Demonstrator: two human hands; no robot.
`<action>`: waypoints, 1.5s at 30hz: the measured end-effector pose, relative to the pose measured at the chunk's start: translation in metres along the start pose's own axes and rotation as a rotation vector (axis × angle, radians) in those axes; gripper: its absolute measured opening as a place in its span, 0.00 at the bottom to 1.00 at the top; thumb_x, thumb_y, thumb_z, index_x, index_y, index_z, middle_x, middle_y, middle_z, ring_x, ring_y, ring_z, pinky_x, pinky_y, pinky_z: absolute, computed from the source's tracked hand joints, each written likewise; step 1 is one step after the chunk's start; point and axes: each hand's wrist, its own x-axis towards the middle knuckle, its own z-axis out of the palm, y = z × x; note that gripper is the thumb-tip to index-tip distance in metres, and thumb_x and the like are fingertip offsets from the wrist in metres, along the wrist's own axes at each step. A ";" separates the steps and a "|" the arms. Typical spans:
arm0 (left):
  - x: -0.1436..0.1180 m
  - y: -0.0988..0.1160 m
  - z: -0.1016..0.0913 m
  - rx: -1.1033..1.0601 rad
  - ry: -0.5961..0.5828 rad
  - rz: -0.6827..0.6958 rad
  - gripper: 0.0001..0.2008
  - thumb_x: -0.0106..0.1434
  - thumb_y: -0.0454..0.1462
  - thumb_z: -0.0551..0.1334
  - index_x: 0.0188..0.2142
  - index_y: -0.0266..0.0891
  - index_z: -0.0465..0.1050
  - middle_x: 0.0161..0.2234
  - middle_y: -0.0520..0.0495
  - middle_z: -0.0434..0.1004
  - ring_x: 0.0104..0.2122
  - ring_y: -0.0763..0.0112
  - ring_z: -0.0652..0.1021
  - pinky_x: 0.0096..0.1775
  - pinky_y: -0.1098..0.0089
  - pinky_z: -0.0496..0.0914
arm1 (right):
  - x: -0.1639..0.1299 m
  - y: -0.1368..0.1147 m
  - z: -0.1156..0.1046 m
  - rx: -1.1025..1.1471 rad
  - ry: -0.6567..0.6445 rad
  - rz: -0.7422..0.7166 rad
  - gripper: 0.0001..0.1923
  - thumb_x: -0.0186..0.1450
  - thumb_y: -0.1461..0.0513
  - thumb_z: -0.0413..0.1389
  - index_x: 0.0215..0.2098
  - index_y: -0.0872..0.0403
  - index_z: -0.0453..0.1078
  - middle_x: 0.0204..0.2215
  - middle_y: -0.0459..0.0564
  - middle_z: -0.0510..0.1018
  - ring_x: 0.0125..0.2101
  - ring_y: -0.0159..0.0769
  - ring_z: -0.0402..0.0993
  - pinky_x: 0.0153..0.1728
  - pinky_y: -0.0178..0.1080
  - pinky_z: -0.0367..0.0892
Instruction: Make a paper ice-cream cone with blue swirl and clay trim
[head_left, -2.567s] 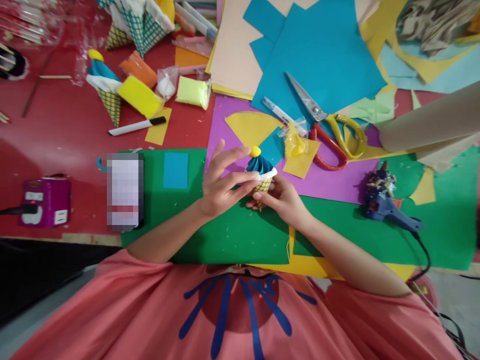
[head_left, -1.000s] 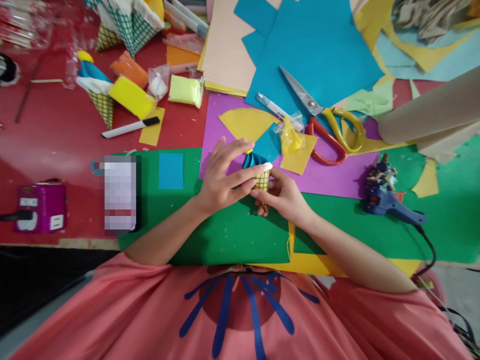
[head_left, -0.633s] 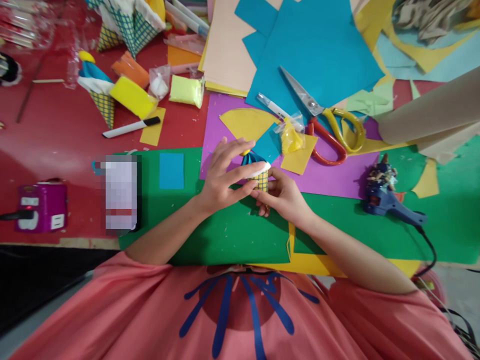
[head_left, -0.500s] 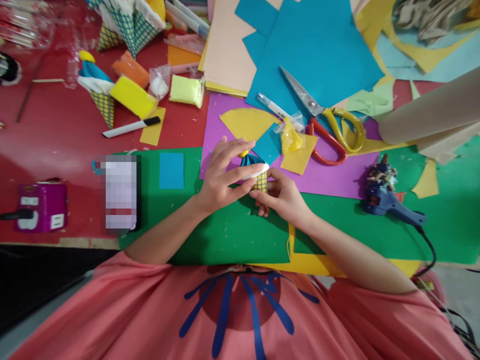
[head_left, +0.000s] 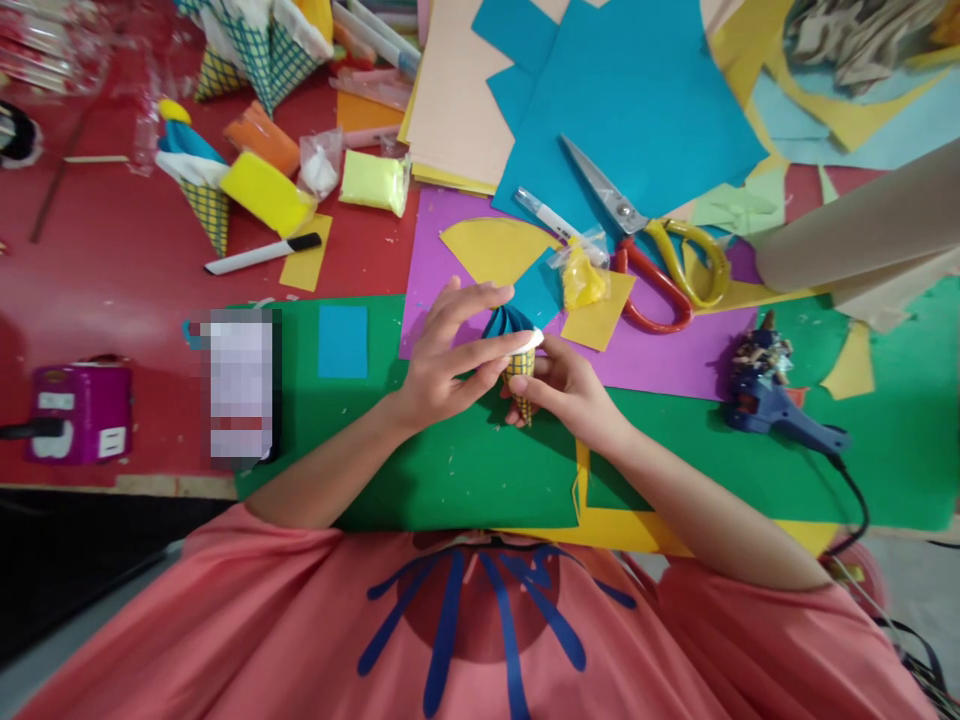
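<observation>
Two hands meet over the green sheet (head_left: 450,470), the landmark here. Largest beyond it is the teal paper (head_left: 637,100), then the purple sheet (head_left: 660,350) against the green sheet's far edge, with the scissors (head_left: 660,255) on it. The glue gun (head_left: 772,400) lies on the green sheet's right part.

The small paper ice-cream cone (head_left: 519,365) is held just above the green sheet's far edge. The left hand (head_left: 450,355) pinches its white rim and blue swirl, fingers spread; the right hand (head_left: 562,385) is closed round the checked cone body. It looks very light and easily crushed, the topping soft and probably clay-like, so the stiffer cone wall is the safer place to grip.

A small clear bag (head_left: 581,275) beyond the cone holds a yellow lump.
</observation>
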 end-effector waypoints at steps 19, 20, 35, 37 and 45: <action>0.000 0.003 -0.003 0.023 0.062 -0.035 0.09 0.64 0.44 0.61 0.40 0.45 0.69 0.56 0.47 0.73 0.59 0.62 0.71 0.63 0.52 0.60 | 0.002 0.003 0.002 0.020 0.070 0.003 0.23 0.55 0.56 0.68 0.42 0.52 0.63 0.35 0.46 0.79 0.29 0.29 0.80 0.31 0.32 0.77; 0.001 0.003 -0.002 0.014 0.089 -0.027 0.11 0.63 0.45 0.62 0.42 0.45 0.68 0.56 0.45 0.73 0.58 0.61 0.72 0.63 0.52 0.61 | 0.002 0.003 0.002 0.028 0.064 0.001 0.23 0.55 0.56 0.68 0.43 0.52 0.62 0.36 0.46 0.80 0.29 0.29 0.80 0.31 0.31 0.78; -0.003 0.002 -0.002 0.150 0.066 -0.052 0.20 0.64 0.54 0.58 0.48 0.46 0.70 0.55 0.44 0.74 0.56 0.60 0.73 0.61 0.50 0.64 | 0.002 0.001 0.002 0.044 0.050 -0.008 0.22 0.58 0.56 0.66 0.43 0.52 0.62 0.37 0.46 0.79 0.29 0.28 0.81 0.31 0.30 0.78; -0.003 0.001 -0.002 0.153 0.047 -0.040 0.20 0.65 0.53 0.57 0.50 0.47 0.71 0.56 0.45 0.73 0.56 0.60 0.73 0.61 0.50 0.62 | 0.002 0.001 0.002 0.042 0.054 -0.004 0.22 0.57 0.56 0.66 0.43 0.52 0.62 0.36 0.45 0.79 0.28 0.28 0.81 0.31 0.30 0.78; -0.002 0.000 -0.002 0.152 0.096 -0.024 0.09 0.66 0.44 0.60 0.44 0.53 0.74 0.55 0.51 0.73 0.55 0.65 0.74 0.61 0.52 0.63 | 0.002 0.001 0.002 0.056 0.038 0.011 0.24 0.56 0.56 0.67 0.43 0.53 0.61 0.34 0.44 0.79 0.26 0.28 0.81 0.28 0.29 0.78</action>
